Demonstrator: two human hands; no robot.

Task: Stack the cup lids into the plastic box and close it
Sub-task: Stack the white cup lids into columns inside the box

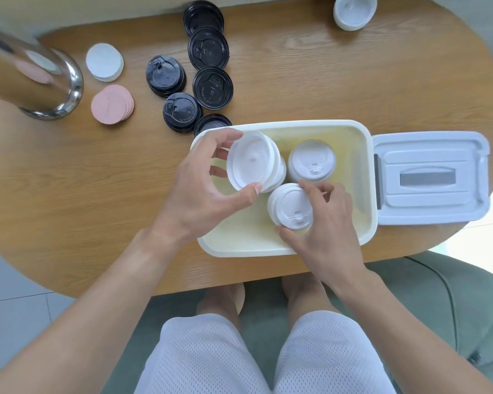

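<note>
Your left hand point(202, 191) grips one white lid stack point(254, 162) and your right hand point(325, 223) another point(291, 206), inside the plastic box point(365, 177) at the counter's point(296, 81) near edge. Black lids point(208, 48) remain outside; its cover point(430, 177) lies open.

I look down on an open plastic box point(365, 177) on a wooden table point(296, 81). My left hand point(199, 189) grips a stack of white lids point(252, 162) over the box's nine o'clock side. My right hand point(325, 223) pinches a second white stack point(289, 206) at six o'clock. A third stack point(310, 160) stands at twelve o'clock. Black lids point(208, 66) lie at eleven o'clock, and the box lid point(430, 177) lies at three o'clock.
</note>
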